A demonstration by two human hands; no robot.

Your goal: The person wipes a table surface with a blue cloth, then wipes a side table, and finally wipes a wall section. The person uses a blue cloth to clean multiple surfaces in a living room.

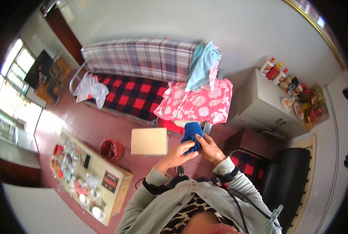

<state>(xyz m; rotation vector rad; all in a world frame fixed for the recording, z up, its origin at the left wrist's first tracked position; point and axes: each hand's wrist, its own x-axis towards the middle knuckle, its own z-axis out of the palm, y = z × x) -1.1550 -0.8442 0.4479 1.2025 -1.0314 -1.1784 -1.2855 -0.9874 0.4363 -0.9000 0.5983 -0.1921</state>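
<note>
A bundled blue cloth [193,131] is held up in front of me between both hands. My left hand [179,155] grips its lower left side with bent fingers. On its right side, my right hand [209,148] pinches it with the thumb over the fabric. Beyond the cloth, a pink towel with white flowers [198,101] lies over the right end of a sofa [139,58]. A light blue cloth [203,65] hangs on the sofa's plaid backrest. Below and left of the blue cloth stands a small stool with a pale top [149,141].
A red waste bin [111,149] stands beside a low table [104,163] with cups, a phone and a dark box or book. White plastic bag [92,89] on the sofa. A white cabinet [267,99] bearing bottles and a black padded seat [291,175] are at the right.
</note>
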